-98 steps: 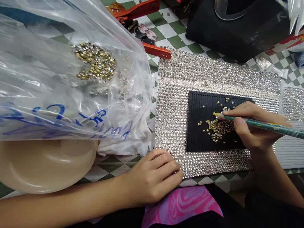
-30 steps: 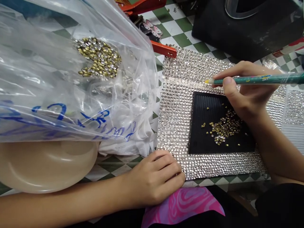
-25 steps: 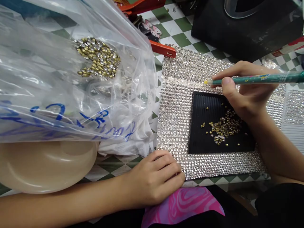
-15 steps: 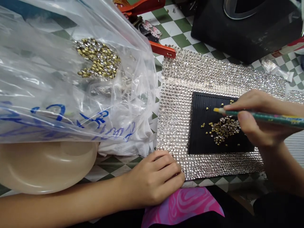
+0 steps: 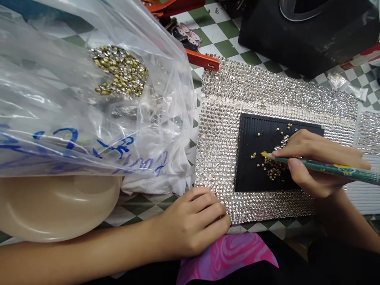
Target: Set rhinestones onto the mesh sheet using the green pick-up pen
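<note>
My right hand point(image 5: 314, 162) pinches a green patterned pencil-like stick point(image 5: 323, 165), its yellow tip down beside a pile of small gold and clear rhinestones point(image 5: 274, 168). These stones lie on a black ridged tray point(image 5: 252, 180), partly covered by my right hand. Under the tray is a sheet set with rows of silver rhinestones point(image 5: 218, 138). At the sheet's near left corner rests my left hand point(image 5: 198, 221), fingers curled inward and fingertips hidden. Whether it holds anything I cannot make out.
A clear plastic bag point(image 5: 166, 130) with blue writing and more rhinestones point(image 5: 124, 73) lies left, over a beige bowl point(image 5: 62, 213). An orange handle point(image 5: 202, 60) overlaps the sheet's far left corner. Behind stands a black box point(image 5: 276, 39). The cloth point(image 5: 210, 29) is checkered.
My right hand has moved nearer and slightly left, bringing the stick's yellow tip down to the edge of the stone pile. My left hand stays at the sheet's corner.
</note>
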Motion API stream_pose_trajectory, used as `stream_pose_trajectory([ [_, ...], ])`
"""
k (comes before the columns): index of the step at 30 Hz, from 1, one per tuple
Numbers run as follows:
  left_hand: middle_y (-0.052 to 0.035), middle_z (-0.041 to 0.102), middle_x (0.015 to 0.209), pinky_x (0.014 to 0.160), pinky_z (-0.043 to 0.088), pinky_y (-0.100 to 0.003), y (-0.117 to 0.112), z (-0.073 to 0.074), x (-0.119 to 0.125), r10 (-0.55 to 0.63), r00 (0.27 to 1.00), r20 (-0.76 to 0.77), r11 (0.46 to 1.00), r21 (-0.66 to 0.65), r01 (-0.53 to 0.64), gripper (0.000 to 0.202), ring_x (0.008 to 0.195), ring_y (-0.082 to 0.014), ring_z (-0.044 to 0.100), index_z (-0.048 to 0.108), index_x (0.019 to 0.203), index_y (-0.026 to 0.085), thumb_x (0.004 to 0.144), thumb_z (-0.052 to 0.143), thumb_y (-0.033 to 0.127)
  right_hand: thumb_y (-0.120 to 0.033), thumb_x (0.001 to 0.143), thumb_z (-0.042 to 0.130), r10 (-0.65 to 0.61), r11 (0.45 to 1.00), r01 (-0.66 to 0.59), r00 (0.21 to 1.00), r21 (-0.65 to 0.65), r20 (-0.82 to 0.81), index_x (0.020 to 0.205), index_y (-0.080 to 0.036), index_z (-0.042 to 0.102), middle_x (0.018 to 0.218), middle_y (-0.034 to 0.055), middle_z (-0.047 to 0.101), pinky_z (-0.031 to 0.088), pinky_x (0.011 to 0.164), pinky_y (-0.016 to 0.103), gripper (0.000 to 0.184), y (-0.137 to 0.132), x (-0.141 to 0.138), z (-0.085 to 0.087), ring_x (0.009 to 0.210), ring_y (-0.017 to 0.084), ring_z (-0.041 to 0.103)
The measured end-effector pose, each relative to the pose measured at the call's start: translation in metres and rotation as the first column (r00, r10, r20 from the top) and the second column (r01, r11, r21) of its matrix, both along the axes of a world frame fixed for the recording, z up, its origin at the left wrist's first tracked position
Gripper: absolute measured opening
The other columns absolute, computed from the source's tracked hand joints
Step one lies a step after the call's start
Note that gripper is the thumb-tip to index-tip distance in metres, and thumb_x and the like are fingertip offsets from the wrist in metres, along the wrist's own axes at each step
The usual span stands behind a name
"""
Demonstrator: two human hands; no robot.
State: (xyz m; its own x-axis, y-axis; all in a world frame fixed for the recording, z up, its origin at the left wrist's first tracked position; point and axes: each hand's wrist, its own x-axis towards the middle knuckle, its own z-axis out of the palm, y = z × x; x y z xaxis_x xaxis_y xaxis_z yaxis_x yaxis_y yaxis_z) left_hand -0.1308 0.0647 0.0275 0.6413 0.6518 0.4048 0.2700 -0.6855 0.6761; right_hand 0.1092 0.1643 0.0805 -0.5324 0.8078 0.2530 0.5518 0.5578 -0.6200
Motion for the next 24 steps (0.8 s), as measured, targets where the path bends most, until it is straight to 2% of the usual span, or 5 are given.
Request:
stream_pose_trajectory([
  [6,-0.0038,0.061,0.083,0.08,0.039,-0.032,-0.0011,0.0003,-0.0006,-0.007,1.0,0.01,1.0,-0.001,0.007,0.022,0.08,-0.0148,0.049,0.064,0.089,0.01,0.089,0.042,0.01,-0.007,0.062,0.055,-0.003,1.0,0.003,1.0,0.003,0.005,0.097,-0.032,0.066,0.065,-0.0024,0.062,0.039,0.043,0.031,0.045,-0.0002,-0.0007,-0.0018,0.054,0.014,0.052],
  [15,-0.0037,0.062,0.085,0.08,0.039,-0.032,-0.0011,-0.0017,-0.0009,-0.008,1.0,0.019,1.0,-0.016,0.008,0.02,0.08,-0.0151,0.048,0.063,0.088,0.01,0.089,0.044,0.011,-0.004,0.058,0.056,0.037,0.999,-0.035,0.996,0.021,-0.083,0.092,-0.021,0.068,0.063,-0.0008,0.06,0.039,0.043,0.029,0.04,0.0008,0.0008,-0.0031,0.056,0.013,0.052],
  [24,-0.0038,0.061,0.083,0.079,0.039,-0.032,-0.0009,-0.0018,0.0001,-0.008,1.0,0.008,1.0,-0.016,0.008,0.021,0.08,-0.0152,0.049,0.063,0.088,0.01,0.089,0.042,0.011,-0.006,0.062,0.055,0.014,1.0,-0.014,0.999,0.0,-0.041,0.089,-0.025,0.068,0.063,-0.0024,0.061,0.039,0.044,0.029,0.036,-0.0009,-0.0017,-0.0018,0.055,0.012,0.052],
])
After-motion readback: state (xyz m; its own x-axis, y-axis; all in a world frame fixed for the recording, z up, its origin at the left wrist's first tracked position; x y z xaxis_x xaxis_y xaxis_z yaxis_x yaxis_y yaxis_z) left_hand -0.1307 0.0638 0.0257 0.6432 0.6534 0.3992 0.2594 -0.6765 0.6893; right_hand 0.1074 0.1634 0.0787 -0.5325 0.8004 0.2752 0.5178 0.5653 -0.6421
